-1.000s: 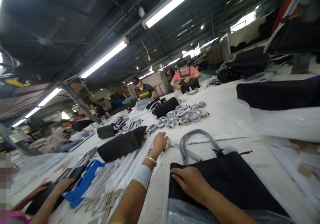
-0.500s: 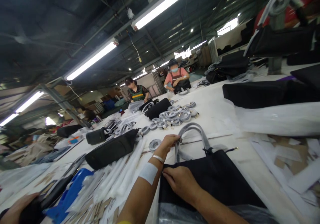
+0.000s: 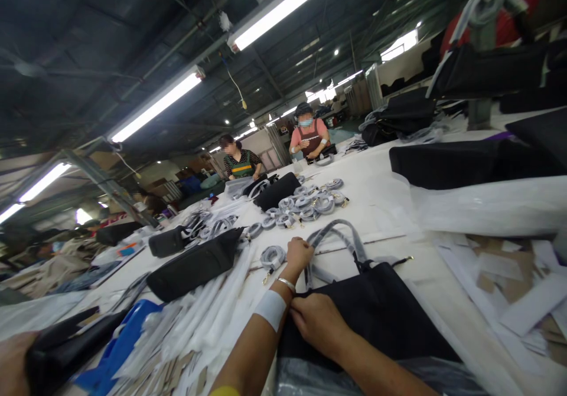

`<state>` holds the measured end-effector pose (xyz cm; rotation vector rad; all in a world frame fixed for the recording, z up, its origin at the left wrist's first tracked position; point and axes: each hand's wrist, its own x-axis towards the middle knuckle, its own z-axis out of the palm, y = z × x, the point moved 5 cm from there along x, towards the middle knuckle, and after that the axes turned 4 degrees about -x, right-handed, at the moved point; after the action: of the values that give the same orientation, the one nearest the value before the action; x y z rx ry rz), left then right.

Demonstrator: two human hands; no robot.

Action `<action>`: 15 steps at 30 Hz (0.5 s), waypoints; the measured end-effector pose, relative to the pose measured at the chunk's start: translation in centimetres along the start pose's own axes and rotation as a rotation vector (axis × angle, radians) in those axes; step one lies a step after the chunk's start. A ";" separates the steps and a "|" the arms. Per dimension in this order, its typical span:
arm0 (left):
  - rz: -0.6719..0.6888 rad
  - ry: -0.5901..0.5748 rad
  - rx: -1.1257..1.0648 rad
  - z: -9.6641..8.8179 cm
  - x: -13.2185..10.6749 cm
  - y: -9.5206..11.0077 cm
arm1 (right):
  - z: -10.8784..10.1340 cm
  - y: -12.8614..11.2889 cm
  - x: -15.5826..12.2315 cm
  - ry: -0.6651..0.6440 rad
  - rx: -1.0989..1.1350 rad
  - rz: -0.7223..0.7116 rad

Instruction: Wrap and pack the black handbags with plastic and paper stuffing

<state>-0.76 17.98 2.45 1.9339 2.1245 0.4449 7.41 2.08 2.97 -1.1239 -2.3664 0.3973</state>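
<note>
A black bag (image 3: 385, 313) lies flat on the white table (image 3: 381, 195) in front of me, its grey wrapped handles (image 3: 336, 239) pointing away. My left hand (image 3: 299, 253) is closed around the near end of those handles, a bracelet and a white band on its forearm. My right hand (image 3: 316, 322) lies on the bag's left edge, fingers curled against the fabric. A coiled grey strap (image 3: 272, 257) sits just left of my left hand.
Several coiled straps (image 3: 305, 204) and black bags (image 3: 192, 263) lie further along the table. White wrapped strips (image 3: 208, 313) and a blue object (image 3: 117, 349) are at the left. Another person's hand (image 3: 13, 363) holds a black bag bottom left. Two workers (image 3: 310, 136) stand at the far end.
My left hand drew back from the pile on the left and closed on the bag's handles. The view swung slightly right. My right hand stayed on the bag.
</note>
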 end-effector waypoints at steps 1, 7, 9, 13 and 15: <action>0.003 0.013 0.020 -0.2 0.0 -0.1 | -0.1 0.0 0.0 0.004 0.005 0.000; 0.082 0.016 0.070 -0.9 1.1 1.4 | -0.2 0.0 0.1 0.021 0.041 0.018; 0.149 0.022 0.053 -0.6 2.1 3.0 | 0.0 0.1 0.2 0.024 0.058 0.025; 0.265 0.003 0.024 0.6 4.2 6.2 | 0.7 0.6 0.4 0.009 0.105 0.064; 0.312 -0.015 0.013 1.1 4.9 7.3 | 1.1 1.0 0.5 -0.007 0.122 0.102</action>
<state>5.94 23.51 4.35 2.2770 1.8241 0.4713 7.17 3.00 1.80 -1.1904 -2.2634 0.5737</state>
